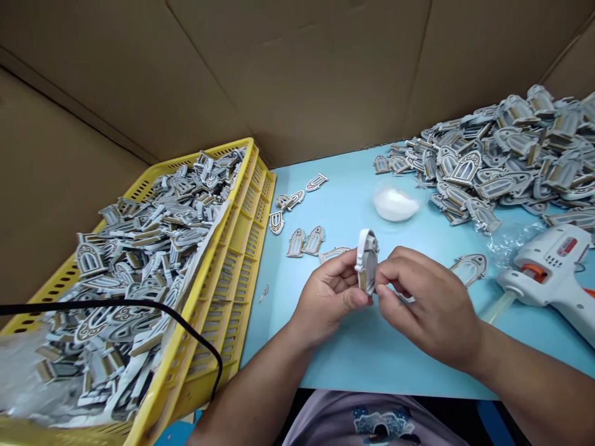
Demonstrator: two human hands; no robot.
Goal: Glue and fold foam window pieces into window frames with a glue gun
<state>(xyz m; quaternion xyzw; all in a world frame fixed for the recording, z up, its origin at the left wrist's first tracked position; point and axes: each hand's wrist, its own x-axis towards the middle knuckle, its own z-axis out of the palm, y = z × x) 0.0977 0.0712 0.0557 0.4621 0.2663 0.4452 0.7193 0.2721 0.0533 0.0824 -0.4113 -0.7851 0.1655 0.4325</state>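
Upright in my left hand (325, 296) is a small arched window-shaped ornament (368, 263), white and grey with a tan edge at its base. The thumb and fingers grip it by its left side and bottom, and it is turned nearly edge-on. My right hand (423, 303) is closed in a pinch against the ornament's right face, near the lower part. Whatever is between those fingertips is hidden. Just beyond the hands, a flat arched piece (333, 254) lies partly covered by my left hand. Another arched piece (469, 269) rests behind my right hand.
A yellow crate (242, 248) full of similar pieces stands at the left, crossed by a black cable (153, 303). Loose pieces (313, 240) lie mid-table. A clear bowl of white material (395, 203), a large heap of pieces (511, 155) and a glue gun (553, 266) are rightward.
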